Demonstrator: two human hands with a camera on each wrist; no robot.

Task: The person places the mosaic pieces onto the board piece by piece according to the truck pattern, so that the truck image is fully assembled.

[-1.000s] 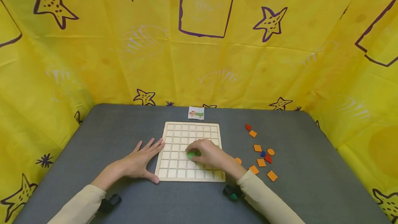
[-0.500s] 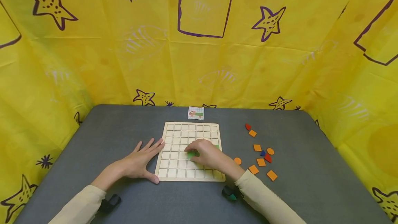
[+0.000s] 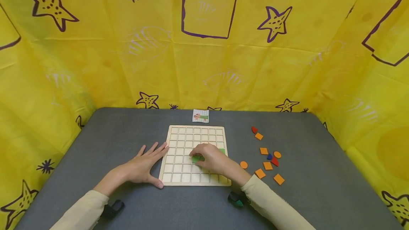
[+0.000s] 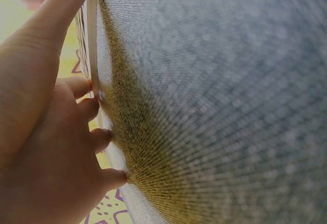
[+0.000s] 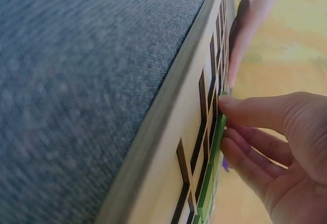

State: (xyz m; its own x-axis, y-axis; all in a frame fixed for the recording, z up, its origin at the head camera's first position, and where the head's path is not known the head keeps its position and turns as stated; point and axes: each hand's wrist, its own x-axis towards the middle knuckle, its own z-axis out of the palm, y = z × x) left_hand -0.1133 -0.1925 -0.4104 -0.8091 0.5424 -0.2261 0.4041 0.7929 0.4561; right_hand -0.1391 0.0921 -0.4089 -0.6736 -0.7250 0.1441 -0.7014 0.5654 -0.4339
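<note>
A wooden grid board (image 3: 172,184) lies flat on the dark grey table in the head view. My left hand (image 3: 143,166) rests at its left edge, fingers spread, with fingertips and thumb touching the frame. Over the middle of the grid, my right hand (image 3: 212,158) has its thumb and fingers bent around a green square tile (image 3: 196,159). The right wrist view shows that thumb and fingertips on the green tile (image 5: 218,127), which sits at the grid's surface. Another green tile (image 3: 222,151) shows near the board's right edge; the right hand hides the cells between.
Orange squares (image 3: 279,179), orange discs (image 3: 244,165), red pieces (image 3: 274,161) and a small blue piece (image 3: 270,157) lie scattered right of the board. A small printed card (image 3: 200,116) lies behind it. Yellow patterned cloth (image 3: 204,56) hangs around the table's back and sides.
Both hands stay almost in place, the right one shifting very slightly left over the same green tile. The whole view has drifted slightly.
</note>
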